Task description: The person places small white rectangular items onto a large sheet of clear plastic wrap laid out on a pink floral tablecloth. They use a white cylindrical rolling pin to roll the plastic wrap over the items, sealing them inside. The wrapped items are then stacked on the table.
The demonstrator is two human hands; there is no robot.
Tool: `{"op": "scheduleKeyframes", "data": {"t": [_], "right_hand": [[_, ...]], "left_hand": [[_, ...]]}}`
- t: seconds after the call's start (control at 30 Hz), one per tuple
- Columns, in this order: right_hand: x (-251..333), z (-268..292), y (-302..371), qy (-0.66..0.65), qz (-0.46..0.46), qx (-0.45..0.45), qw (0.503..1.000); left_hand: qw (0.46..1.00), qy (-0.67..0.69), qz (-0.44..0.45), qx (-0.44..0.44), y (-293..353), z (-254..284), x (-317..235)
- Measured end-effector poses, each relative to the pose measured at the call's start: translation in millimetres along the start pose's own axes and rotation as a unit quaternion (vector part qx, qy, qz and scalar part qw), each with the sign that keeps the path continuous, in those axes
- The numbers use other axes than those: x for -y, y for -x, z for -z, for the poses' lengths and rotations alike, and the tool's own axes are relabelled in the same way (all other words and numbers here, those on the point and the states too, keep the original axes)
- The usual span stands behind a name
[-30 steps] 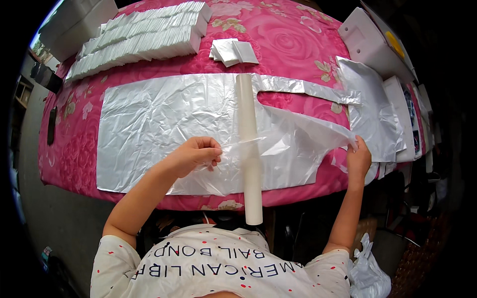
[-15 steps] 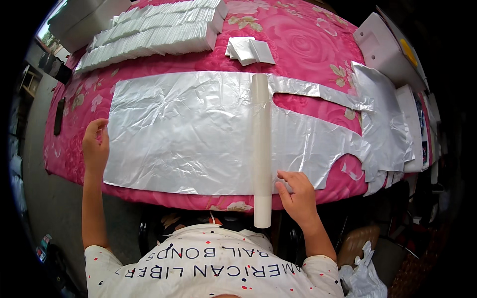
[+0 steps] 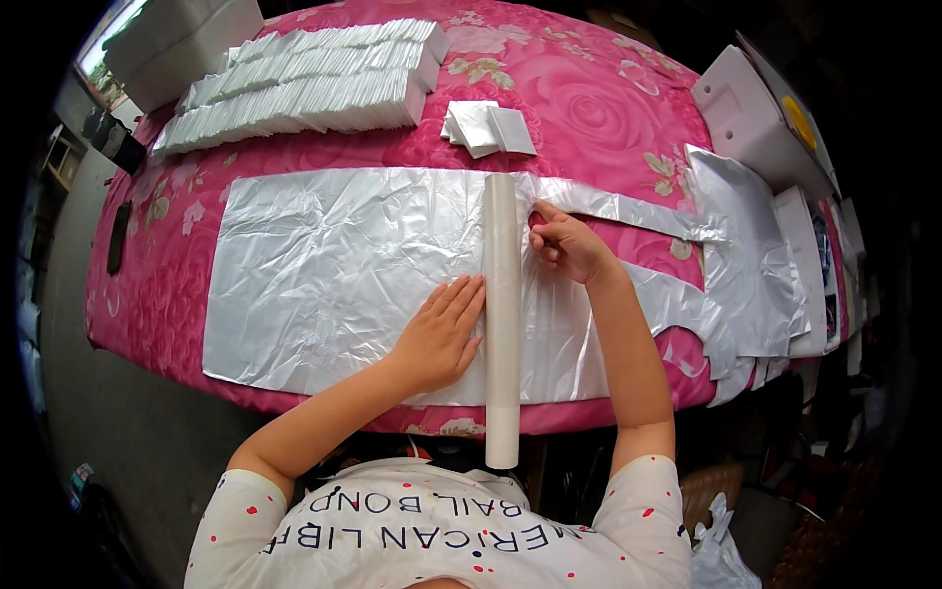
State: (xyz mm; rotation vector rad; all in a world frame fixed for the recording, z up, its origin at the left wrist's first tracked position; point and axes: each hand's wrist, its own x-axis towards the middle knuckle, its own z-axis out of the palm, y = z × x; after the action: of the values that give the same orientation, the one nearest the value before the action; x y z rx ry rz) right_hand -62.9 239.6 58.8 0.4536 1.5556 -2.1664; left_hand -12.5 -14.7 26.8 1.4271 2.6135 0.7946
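A large silvery-white plastic bag (image 3: 324, 285) lies flat and creased, its long handle strips stretching to the right. Across it, from far to near, rests a pale straight tube (image 3: 501, 324) whose near end juts past the table edge. My left hand (image 3: 442, 334) lies flat on the bag, fingers together and stretched out, fingertips against the tube's left side. Just right of the tube's far part is my right hand (image 3: 569, 245), at the end of the gap between the strips. Its index finger points out, the other fingers curl loosely, and I see nothing held.
Rows of folded white packets (image 3: 304, 83) stand at the far left beside a white box (image 3: 182, 49). Several flat packets (image 3: 489, 129) lie beyond the bag. More plastic film (image 3: 746, 255) and a white foam box (image 3: 751, 113) sit right. Pink floral cloth (image 3: 599, 98) covers the table.
My left hand has come from the bag's left edge to beside the tube. My right hand has moved away from me, up along the tube's right side. The view has shifted slightly.
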Motion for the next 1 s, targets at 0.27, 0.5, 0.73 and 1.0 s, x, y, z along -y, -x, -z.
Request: {"op": "scheduleKeyframes", "data": {"t": [0.27,0.5,0.73,1.0], "right_hand": [[7.2,149.5,25.7,-0.437,0.309,0.013,0.845],[58.5,150.9,94.3,-0.351,0.433,0.167,0.813],[50.9,-131.4,28.7,-0.084,0.145,0.298,0.940],[-77.7,-325.4,-74.2,0.029,-0.035,0.256,0.966]], "left_hand": [[1.000,-0.014,-0.001,0.023,-0.3,2.1,-1.3],[0.999,-0.029,-0.006,0.026,-2.9,-0.5,-1.6],[0.997,-0.052,0.010,0.062,-0.5,2.4,-3.0],[0.997,-0.073,-0.032,0.000,0.4,-13.9,6.2]]}}
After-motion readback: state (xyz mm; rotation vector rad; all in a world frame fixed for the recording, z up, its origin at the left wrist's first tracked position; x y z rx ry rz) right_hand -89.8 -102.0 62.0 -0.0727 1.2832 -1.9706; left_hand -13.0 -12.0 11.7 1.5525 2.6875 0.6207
